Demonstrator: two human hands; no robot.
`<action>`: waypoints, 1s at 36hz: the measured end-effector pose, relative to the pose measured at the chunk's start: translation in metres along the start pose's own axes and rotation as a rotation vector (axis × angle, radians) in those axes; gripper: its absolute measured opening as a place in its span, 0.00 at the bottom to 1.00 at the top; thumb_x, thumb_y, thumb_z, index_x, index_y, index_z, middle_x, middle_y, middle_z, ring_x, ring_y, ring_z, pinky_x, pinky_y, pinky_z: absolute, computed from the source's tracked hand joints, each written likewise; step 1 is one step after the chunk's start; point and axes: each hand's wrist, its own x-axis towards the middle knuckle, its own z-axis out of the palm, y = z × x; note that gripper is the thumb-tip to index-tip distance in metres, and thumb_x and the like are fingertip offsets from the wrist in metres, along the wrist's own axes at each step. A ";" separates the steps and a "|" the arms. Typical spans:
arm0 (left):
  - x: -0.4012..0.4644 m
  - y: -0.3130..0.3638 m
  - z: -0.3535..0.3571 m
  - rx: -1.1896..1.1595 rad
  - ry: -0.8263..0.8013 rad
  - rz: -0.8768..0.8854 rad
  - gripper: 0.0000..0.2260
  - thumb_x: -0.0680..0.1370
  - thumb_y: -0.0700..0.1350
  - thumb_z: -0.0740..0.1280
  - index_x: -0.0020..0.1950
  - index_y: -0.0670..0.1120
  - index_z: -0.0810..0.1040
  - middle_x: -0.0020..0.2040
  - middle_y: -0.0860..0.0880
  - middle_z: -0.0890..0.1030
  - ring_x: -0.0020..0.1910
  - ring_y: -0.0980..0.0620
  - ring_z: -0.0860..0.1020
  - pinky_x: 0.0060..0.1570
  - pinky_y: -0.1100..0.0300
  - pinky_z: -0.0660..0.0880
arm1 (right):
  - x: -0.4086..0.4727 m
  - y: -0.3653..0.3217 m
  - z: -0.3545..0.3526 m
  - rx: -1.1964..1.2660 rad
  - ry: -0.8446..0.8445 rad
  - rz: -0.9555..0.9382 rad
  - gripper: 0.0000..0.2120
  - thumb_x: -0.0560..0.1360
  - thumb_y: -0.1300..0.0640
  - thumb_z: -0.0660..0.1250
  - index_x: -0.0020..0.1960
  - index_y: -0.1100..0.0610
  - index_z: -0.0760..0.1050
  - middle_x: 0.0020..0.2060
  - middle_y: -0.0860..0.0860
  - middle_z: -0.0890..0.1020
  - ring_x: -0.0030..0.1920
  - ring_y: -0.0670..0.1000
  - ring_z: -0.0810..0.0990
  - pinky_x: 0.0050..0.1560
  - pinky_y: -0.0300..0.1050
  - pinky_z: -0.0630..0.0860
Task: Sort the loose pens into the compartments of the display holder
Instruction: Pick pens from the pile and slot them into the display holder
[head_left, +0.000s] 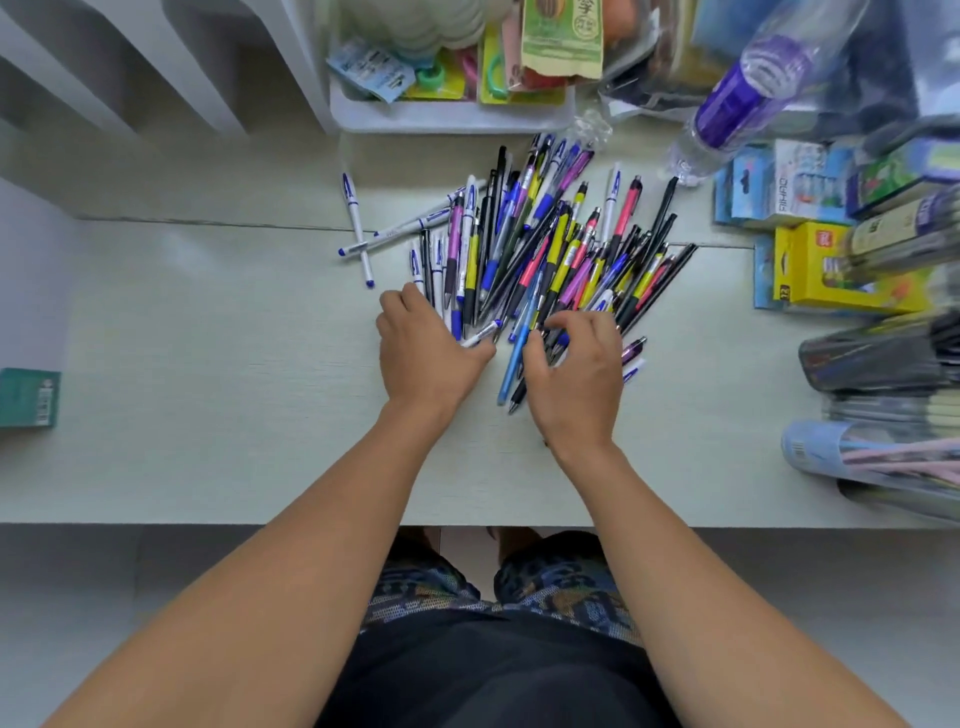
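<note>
- Our right hand (574, 382) has its fingers (566, 322) curled, pinching at pens in the pile's near edge.
- Our left hand (423, 353) lies released, flat against the pile's left side.
- The pile of pens (545, 244) sprawls mid-worktop (208, 364); two white pens (358, 234) lie crossed just left.
</note>
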 end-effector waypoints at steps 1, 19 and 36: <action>0.001 0.005 0.001 -0.004 -0.004 -0.024 0.40 0.68 0.58 0.79 0.70 0.41 0.65 0.65 0.43 0.69 0.63 0.43 0.72 0.55 0.55 0.72 | 0.003 0.001 -0.001 0.001 -0.012 -0.005 0.06 0.77 0.56 0.70 0.52 0.56 0.80 0.50 0.48 0.75 0.51 0.48 0.74 0.49 0.36 0.68; 0.013 0.055 0.016 0.115 -0.019 0.134 0.36 0.73 0.60 0.75 0.70 0.40 0.64 0.67 0.42 0.69 0.63 0.43 0.73 0.52 0.54 0.74 | 0.004 0.004 -0.005 0.089 -0.023 -0.002 0.03 0.77 0.57 0.69 0.50 0.56 0.80 0.48 0.45 0.73 0.51 0.48 0.74 0.46 0.31 0.65; 0.024 0.060 0.018 0.345 -0.161 0.228 0.26 0.83 0.54 0.63 0.71 0.36 0.64 0.67 0.37 0.68 0.59 0.40 0.78 0.45 0.54 0.69 | 0.006 0.015 -0.017 0.096 -0.070 0.016 0.04 0.78 0.56 0.68 0.50 0.55 0.80 0.50 0.46 0.74 0.52 0.47 0.75 0.46 0.28 0.65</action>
